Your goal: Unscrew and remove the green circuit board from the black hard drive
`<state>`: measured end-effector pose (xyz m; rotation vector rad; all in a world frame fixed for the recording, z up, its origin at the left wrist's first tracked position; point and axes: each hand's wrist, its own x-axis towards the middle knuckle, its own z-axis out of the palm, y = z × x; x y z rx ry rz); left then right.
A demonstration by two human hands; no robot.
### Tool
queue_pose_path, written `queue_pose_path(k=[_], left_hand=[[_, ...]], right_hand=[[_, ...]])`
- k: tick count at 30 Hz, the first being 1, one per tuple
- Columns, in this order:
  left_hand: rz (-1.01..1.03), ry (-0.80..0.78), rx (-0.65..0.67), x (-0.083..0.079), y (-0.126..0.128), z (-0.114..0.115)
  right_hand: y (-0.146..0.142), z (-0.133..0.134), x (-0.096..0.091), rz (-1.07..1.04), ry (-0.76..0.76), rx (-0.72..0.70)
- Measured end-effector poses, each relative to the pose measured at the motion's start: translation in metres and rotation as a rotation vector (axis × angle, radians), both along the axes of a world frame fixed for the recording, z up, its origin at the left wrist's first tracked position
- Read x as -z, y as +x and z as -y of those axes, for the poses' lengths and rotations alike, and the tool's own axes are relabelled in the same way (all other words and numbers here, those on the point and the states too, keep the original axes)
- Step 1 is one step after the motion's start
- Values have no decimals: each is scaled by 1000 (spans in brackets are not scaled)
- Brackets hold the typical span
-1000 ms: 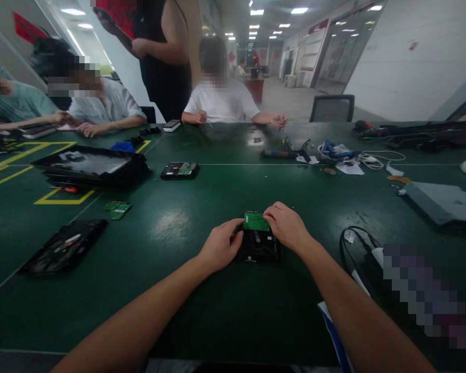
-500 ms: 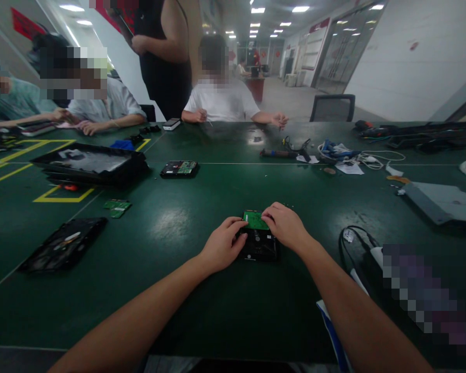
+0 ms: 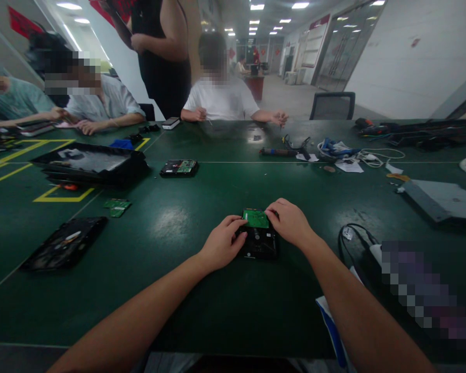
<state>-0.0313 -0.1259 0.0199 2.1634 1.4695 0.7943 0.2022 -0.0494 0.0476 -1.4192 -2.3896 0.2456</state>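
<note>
the green circuit board (image 3: 256, 218) is at the far end of the black drive (image 3: 259, 244), which lies on the dark green table (image 3: 202, 305) right in front of the person; left hand (image 3: 222, 242) has thumb and fingers spread apart, index at the board's left edge and thumb by the drive's left side; right hand (image 3: 291, 220) has its fingertips up against the board's right edge, but i can't tell if they're really pinching or just touching; my read is the step in hand is handling the board by its edges against the drive, no clue if it's going on or coming off; imo the next move calls for light, even fingertip control on both edges, with the drive kept from skidding
</note>
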Motion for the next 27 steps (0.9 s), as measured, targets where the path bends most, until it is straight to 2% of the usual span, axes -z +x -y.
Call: queue_pose_path(k=[6,10,15,18,20,23,27], left_hand=[[28,-8,-11,0,-1,-4],[-31,15,-149,0,-2,-19],[-113,117,-211,2,12,-33],[-135,172,-289,6,26,-26],[-137,171,-275,9,32,-18],[-155,136,-227,12,38,-10],[-184,118,-234,12,46,-10]], right_hand=[[7,-3,0,-192,56,125],[11,-4,-3,-219,54,187],[14,-5,-2,-99,-188,278],[16,-4,0,-193,-413,246],[16,-2,1,-261,-528,216],[15,-2,3,-293,-563,222],[12,-6,7,-294,-505,255]])
